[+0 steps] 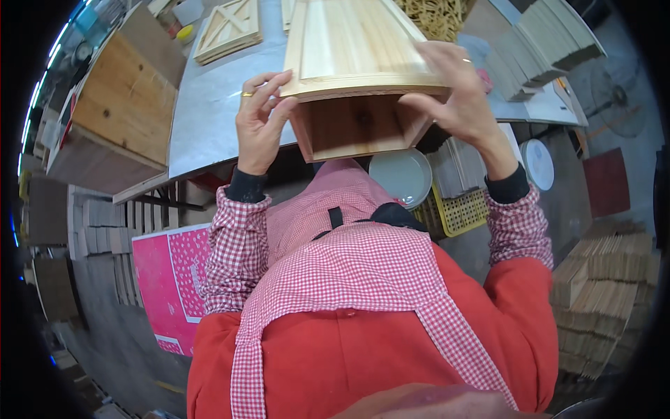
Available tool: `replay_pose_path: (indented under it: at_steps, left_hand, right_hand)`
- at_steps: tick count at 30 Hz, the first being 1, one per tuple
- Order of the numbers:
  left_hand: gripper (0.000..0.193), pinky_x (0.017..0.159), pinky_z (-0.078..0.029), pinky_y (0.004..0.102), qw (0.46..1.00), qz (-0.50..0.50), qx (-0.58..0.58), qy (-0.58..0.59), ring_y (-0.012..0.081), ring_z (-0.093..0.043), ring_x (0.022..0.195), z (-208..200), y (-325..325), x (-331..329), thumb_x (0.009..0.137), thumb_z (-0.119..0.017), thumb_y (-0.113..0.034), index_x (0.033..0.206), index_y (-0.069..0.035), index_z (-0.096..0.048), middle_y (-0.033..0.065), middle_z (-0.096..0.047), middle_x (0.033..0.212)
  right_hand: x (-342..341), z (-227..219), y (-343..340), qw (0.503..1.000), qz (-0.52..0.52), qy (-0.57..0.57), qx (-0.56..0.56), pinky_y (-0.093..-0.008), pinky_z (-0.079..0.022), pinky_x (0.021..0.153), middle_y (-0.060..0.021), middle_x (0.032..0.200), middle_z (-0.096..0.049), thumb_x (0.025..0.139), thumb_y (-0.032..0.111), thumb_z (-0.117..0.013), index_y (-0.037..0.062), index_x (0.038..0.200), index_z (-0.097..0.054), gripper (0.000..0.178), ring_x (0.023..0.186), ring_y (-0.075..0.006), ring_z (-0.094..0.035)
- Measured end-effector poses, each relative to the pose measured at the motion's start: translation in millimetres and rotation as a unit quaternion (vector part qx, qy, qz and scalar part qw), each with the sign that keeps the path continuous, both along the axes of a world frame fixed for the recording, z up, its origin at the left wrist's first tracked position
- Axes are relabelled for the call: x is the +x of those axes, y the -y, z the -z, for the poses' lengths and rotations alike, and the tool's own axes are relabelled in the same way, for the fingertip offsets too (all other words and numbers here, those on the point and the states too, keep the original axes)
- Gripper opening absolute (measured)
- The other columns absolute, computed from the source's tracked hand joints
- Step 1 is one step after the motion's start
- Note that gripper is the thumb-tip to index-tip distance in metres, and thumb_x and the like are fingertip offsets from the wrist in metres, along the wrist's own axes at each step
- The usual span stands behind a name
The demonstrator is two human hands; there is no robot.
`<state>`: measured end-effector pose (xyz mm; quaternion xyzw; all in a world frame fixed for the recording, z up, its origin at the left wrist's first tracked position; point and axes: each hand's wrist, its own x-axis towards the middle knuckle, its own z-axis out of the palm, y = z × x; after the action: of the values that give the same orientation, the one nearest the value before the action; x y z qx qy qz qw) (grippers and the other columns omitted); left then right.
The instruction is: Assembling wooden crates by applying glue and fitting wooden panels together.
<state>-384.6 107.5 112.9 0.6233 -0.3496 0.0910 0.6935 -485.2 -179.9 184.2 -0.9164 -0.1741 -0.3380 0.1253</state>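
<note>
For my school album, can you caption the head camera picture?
Left hand and right hand frame an open-ended wooden box.

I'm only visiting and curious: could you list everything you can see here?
Wooden box: one, pale, top centre
Table: one, pale blue-grey, beyond the person
Framed panels: several, pale wood, table's upper left
Strips: uncountable heap, tan, top edge
Large wooden case: one, brown, left
Pale boards: stacked, uncountable, upper right
Basin: one, pale, below the box
Basket: one, yellow, beside the basin
Fan: one, grey, far right
Tan boards: stacked, uncountable, lower right
Printed sheet: one, pink, left
Apron: one, pink-white check, centre
Left grip: one, box's left corner
Right grip: one, blurred, box's right corner
</note>
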Motion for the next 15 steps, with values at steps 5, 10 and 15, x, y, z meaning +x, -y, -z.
replay_pose_path:
  at_steps: [5,10,15]
  left_hand:
    - [0.034,0.091,-0.046,0.0273,0.999,-0.018,0.041,0.032,0.0165,-0.051,0.113,-7,4,2,0.088,-0.061,-0.003,0.122,-0.003,-0.059,0.0101,-0.047,0.131]
    - [0.033,0.101,-0.039,0.0338,0.996,-0.042,0.069,0.044,0.0235,-0.045,0.125,-3,2,-4,0.09,-0.057,-0.005,0.123,-0.003,-0.057,0.0148,-0.045,0.139]
    - [0.034,0.108,-0.031,0.0381,0.992,-0.058,0.09,0.06,0.0265,-0.041,0.13,-1,1,-2,0.095,-0.055,-0.016,0.125,-0.001,-0.055,0.0186,-0.043,0.14]
  right_hand:
    - [-17,54,46,0.926,-0.065,-0.06,0.367,-0.0333,-0.034,0.106,-0.0146,0.132,-0.053,0.089,0.011,-0.06,-0.0003,0.129,-0.052,0.042,0.125,-0.0218,-0.047]
    - [-9,74,28,0.91,-0.082,0.041,0.405,-0.0302,-0.043,0.095,-0.0158,0.126,-0.058,0.089,0.01,-0.061,0.0002,0.122,-0.058,0.035,0.113,-0.0222,-0.057]
    - [-7,75,31,0.928,-0.056,0.072,0.361,-0.03,-0.047,0.087,-0.0165,0.122,-0.061,0.089,0.009,-0.06,-0.0014,0.118,-0.06,0.031,0.101,-0.0221,-0.062]
